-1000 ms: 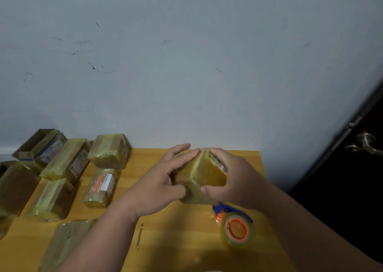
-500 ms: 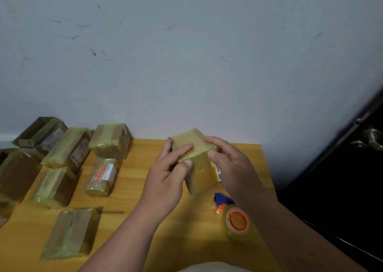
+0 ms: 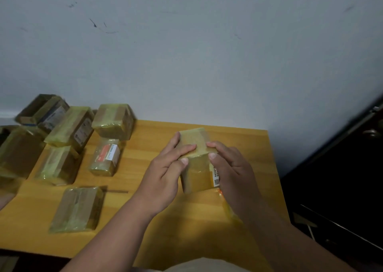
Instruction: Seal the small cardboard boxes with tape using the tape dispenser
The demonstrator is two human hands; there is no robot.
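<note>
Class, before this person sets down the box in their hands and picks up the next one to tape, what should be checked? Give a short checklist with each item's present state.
1. Held box gripped on both sides by left hand and right hand: ok.
2. Tape wrapped over its top edge: ok.
3. Hidden faces taped: cannot tell.
4. Tape dispenser within reach, mostly hidden under the right forearm: ok.
5. Bare table space to set the box down: ok.
6. Which box in the pile at left is unsealed: cannot tell.

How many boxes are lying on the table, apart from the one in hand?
7, all left: far-left pair, long one, by wall, orange-labelled, wrapped, nearest. More may be cropped.
</note>
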